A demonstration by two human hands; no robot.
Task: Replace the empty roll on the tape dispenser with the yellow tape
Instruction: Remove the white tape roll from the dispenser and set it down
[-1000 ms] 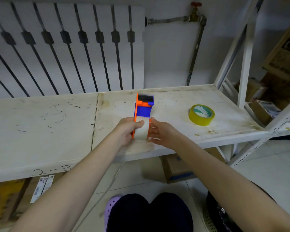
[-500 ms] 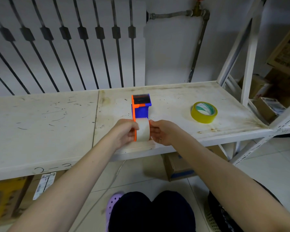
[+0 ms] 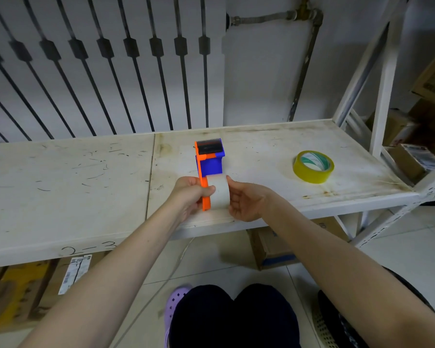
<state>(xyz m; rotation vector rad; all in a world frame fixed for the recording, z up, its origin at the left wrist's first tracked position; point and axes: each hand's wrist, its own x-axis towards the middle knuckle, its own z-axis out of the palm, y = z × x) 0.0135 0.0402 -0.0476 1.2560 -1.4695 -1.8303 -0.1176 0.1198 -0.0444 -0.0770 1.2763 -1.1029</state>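
Your left hand [image 3: 189,194] grips the tape dispenser [image 3: 207,172] at the near bench [image 3: 261,146] edge; your right hand [image 3: 246,199] cups the empty roll [image 3: 219,190]. The yellow tape [image 3: 313,167] lies flat, far right, nearer your right hand.

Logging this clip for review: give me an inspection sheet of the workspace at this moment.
Surface: white shelf, scuffed and stained, "2-3" written on its front edge.
Job's things: dispenser, orange and blue, on the shelf with the empty roll on it; yellow tape lies flat to the right, apart from both hands.
Clutter: nothing seen on the shelf.
Grippers: left hand grips the dispenser's orange side; right hand is at the empty roll's right side.
Cables: a thin cord on the floor.
Surroundings: radiator and pipe behind; boxes under and right of the shelf.
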